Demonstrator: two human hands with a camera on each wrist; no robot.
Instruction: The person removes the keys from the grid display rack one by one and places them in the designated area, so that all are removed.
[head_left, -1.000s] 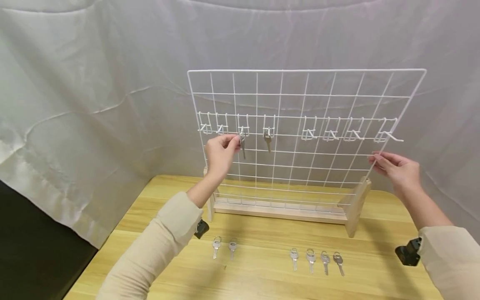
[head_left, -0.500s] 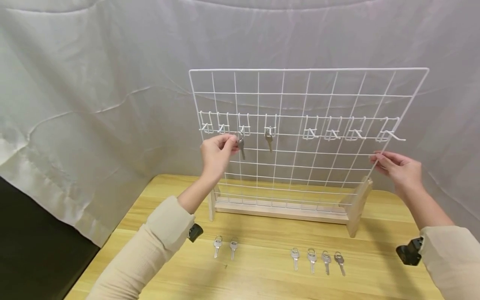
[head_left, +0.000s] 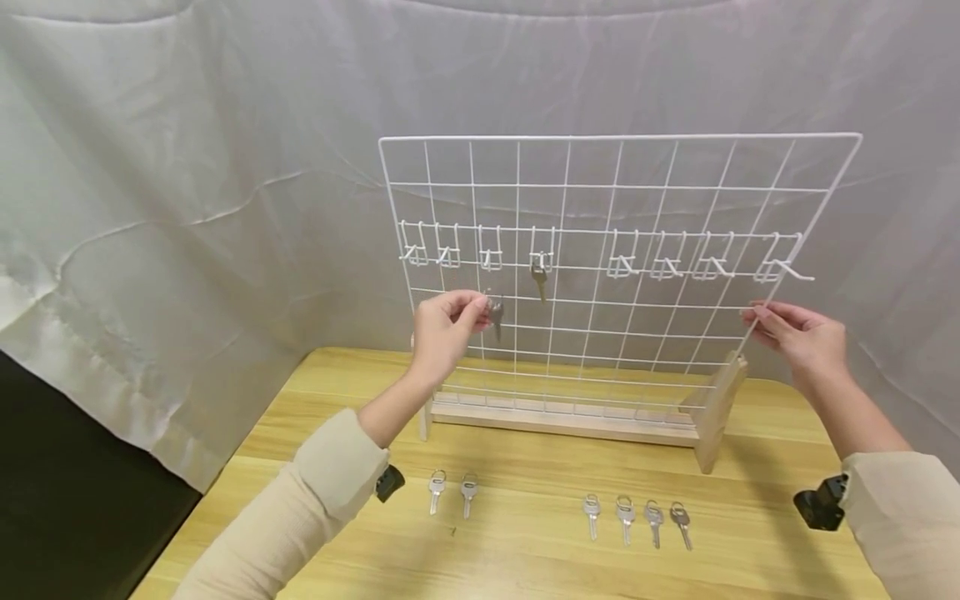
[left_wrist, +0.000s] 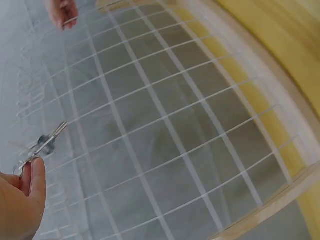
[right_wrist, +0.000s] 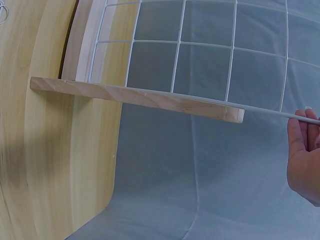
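Observation:
My left hand [head_left: 450, 329] pinches a silver key [head_left: 497, 317] by its ring, between thumb and fingers. The key dangles in front of the white wire grid [head_left: 618, 142], a little below the third hook [head_left: 491, 260] from the left. In the left wrist view the key [left_wrist: 52, 140] sticks out past the fingertips. My right hand [head_left: 806, 337] holds the grid's right edge wire, above the wooden foot [head_left: 716, 412]. A second key [head_left: 540, 282] hangs on a hook to the right of my left hand.
Several more white hooks [head_left: 666, 267] line the same grid row. On the wooden table [head_left: 540, 558] in front lie two keys [head_left: 437, 493] at left and several keys [head_left: 626, 518] at right. Grey cloth [head_left: 247, 125] hangs behind the grid.
The key in my left hand has come off the third hook and moved down, now apart from it. My right hand stays on the grid's edge.

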